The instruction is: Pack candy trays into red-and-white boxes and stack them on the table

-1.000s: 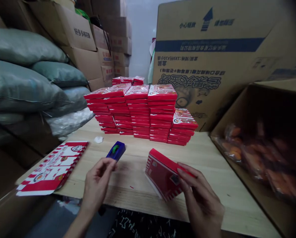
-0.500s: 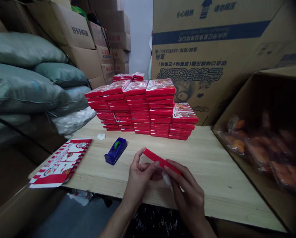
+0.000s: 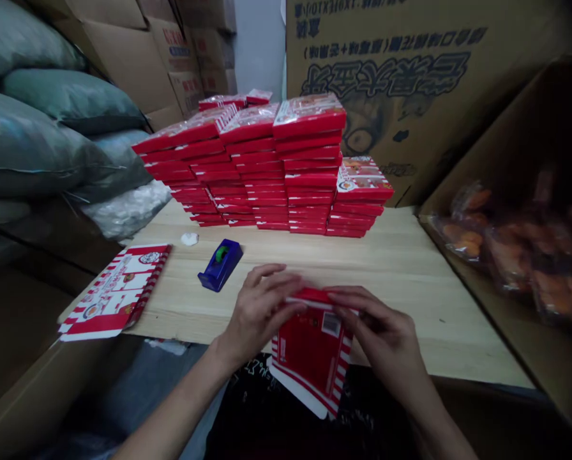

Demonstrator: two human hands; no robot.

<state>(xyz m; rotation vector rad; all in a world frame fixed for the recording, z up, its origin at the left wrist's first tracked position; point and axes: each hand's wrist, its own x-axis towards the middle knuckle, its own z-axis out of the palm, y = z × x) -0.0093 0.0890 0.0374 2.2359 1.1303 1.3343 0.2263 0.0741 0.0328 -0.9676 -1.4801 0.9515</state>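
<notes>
My left hand [image 3: 260, 313] and my right hand [image 3: 379, 326] both grip the top edge of a red-and-white striped cardboard carton [image 3: 312, 361], which hangs toward me past the table's front edge. A white barcode label shows on its red face. My fingers cover its upper edge. To the left of my left hand stands a blue tape dispenser [image 3: 221, 265] with a green core. Beyond it lies a flat, unfolded red-and-white carton blank [image 3: 116, 291].
Several tall stacks of red boxes [image 3: 267, 166] stand on the light wooden table [image 3: 410, 306] at the back. A small white scrap [image 3: 189, 239] lies nearby. Grey-green sacks [image 3: 41, 134] bank the left, and an open cardboard box of orange packets [image 3: 506, 249] sits right.
The carton, edge-on between my hands earlier, now hangs opened toward me with both hands along its top edge. My hands have come closer to the table's front edge, and the view has tilted downward.
</notes>
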